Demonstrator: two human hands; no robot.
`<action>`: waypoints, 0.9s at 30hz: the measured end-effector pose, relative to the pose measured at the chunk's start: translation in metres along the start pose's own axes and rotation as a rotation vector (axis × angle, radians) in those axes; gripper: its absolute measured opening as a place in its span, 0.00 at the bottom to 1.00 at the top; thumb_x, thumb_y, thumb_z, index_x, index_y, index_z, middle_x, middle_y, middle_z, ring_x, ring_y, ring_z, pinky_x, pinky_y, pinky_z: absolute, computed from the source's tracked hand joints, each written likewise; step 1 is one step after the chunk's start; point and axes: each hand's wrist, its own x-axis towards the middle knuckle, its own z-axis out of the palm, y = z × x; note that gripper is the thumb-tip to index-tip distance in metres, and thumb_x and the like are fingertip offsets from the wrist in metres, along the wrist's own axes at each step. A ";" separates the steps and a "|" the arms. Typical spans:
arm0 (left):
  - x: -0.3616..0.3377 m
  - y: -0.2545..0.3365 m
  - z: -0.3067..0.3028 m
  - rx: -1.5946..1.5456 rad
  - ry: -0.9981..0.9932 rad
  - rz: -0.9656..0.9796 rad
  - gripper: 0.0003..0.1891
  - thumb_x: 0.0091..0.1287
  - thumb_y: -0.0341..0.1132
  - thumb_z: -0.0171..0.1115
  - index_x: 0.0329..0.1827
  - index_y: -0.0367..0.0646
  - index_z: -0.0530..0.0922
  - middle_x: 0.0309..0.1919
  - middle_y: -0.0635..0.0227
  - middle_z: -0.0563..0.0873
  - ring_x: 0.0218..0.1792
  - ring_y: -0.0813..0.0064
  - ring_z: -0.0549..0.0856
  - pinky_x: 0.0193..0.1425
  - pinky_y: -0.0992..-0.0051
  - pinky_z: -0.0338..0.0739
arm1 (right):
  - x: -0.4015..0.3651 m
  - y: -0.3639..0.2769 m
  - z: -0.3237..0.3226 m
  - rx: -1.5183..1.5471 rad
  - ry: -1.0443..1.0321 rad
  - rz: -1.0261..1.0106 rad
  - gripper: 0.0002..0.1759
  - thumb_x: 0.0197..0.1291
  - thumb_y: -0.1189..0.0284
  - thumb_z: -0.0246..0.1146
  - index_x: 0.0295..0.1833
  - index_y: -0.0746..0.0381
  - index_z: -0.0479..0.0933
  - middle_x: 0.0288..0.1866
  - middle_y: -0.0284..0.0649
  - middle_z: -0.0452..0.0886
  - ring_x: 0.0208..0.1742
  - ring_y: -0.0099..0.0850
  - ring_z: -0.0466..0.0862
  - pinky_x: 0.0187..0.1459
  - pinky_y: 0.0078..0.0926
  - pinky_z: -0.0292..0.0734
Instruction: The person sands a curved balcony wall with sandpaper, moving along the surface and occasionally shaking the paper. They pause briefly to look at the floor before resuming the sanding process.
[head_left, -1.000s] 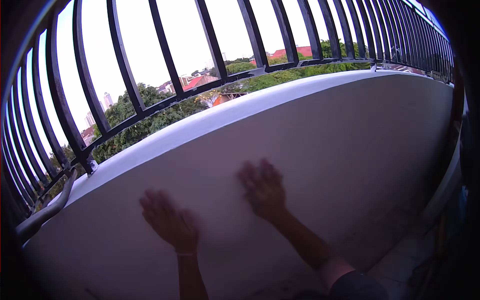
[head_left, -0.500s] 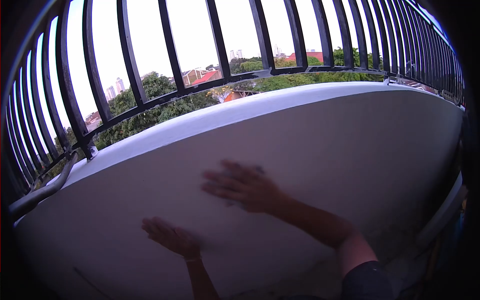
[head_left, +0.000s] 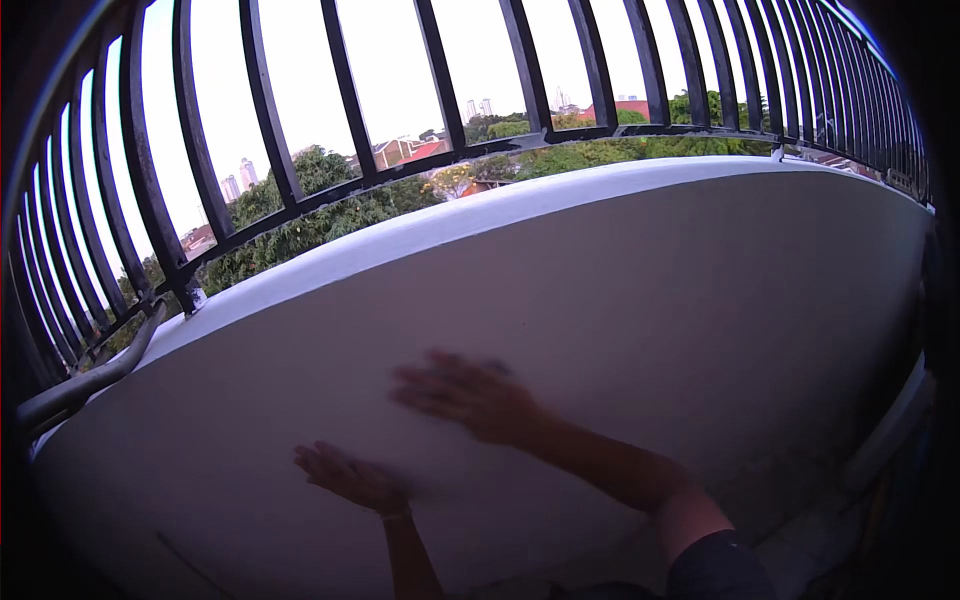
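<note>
A big white wall (head_left: 650,300) is filling most of the view, running from the left side to the right side and curving at both ends. Its flat top edge (head_left: 420,230) is sitting just under a black railing (head_left: 350,90) with many tall bars. Green trees (head_left: 300,225) and the pale sky are showing through the gaps between the bars. A grey pipe (head_left: 95,372) is lying along the top edge at the far left, close to the bars. The right hand (head_left: 470,395) is pressing flat on the middle of the wall, with its fingers spread out and pointing left, holding nothing. The left hand (head_left: 352,478) is lower down and a bit to the left, also open on the wall and holding nothing. Both hands are looking blurry. The two hands are near each other but not touching. Lots of bare wall is lying open above them and far out to the right. A dark sleeve (head_left: 715,570) is showing at the bottom.
</note>
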 end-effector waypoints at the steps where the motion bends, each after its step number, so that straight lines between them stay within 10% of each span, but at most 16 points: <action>1: -0.003 -0.002 0.001 -0.013 0.003 -0.005 0.32 0.80 0.50 0.31 0.79 0.38 0.59 0.79 0.53 0.58 0.80 0.50 0.53 0.81 0.48 0.40 | -0.030 0.018 -0.004 -0.054 -0.100 0.041 0.35 0.66 0.66 0.52 0.80 0.47 0.58 0.84 0.47 0.51 0.82 0.54 0.50 0.80 0.51 0.43; 5: -0.001 0.010 0.002 -0.075 0.037 -0.033 0.32 0.80 0.50 0.29 0.79 0.38 0.60 0.79 0.54 0.58 0.80 0.49 0.53 0.81 0.48 0.40 | -0.009 0.074 -0.048 -0.036 0.252 0.879 0.37 0.67 0.54 0.56 0.80 0.49 0.59 0.84 0.46 0.50 0.83 0.58 0.46 0.77 0.64 0.39; 7: -0.002 0.005 0.000 -0.110 0.035 -0.023 0.32 0.80 0.51 0.28 0.79 0.38 0.60 0.79 0.53 0.58 0.80 0.50 0.52 0.81 0.48 0.41 | 0.055 0.066 -0.049 -0.107 0.310 0.967 0.37 0.70 0.51 0.52 0.81 0.50 0.56 0.84 0.46 0.48 0.83 0.59 0.44 0.76 0.64 0.41; 13: -0.007 -0.001 0.001 -0.102 0.025 -0.044 0.33 0.80 0.52 0.27 0.79 0.38 0.59 0.79 0.52 0.58 0.80 0.49 0.52 0.81 0.48 0.43 | 0.046 -0.039 0.010 -0.073 0.094 0.000 0.40 0.65 0.55 0.59 0.81 0.45 0.55 0.83 0.38 0.54 0.81 0.57 0.53 0.76 0.56 0.50; 17: -0.004 -0.008 0.004 -0.039 0.072 0.054 0.31 0.82 0.48 0.28 0.78 0.35 0.58 0.79 0.50 0.57 0.80 0.50 0.51 0.81 0.51 0.47 | -0.093 0.042 -0.005 -0.222 0.016 0.651 0.33 0.73 0.53 0.49 0.80 0.50 0.59 0.84 0.43 0.50 0.83 0.53 0.49 0.77 0.57 0.44; 21: -0.009 -0.005 0.006 -0.030 0.085 0.035 0.32 0.81 0.51 0.30 0.79 0.37 0.58 0.79 0.50 0.56 0.79 0.47 0.54 0.80 0.47 0.48 | -0.014 0.108 -0.041 -0.131 0.491 1.258 0.35 0.76 0.48 0.37 0.81 0.54 0.54 0.85 0.47 0.46 0.83 0.58 0.42 0.78 0.59 0.36; 27: -0.015 -0.025 0.014 -0.009 0.077 0.096 0.33 0.81 0.53 0.30 0.79 0.37 0.56 0.79 0.49 0.54 0.79 0.45 0.54 0.79 0.46 0.50 | -0.037 0.008 -0.002 -0.025 0.022 0.178 0.35 0.71 0.61 0.51 0.81 0.51 0.54 0.83 0.46 0.51 0.82 0.56 0.51 0.76 0.60 0.51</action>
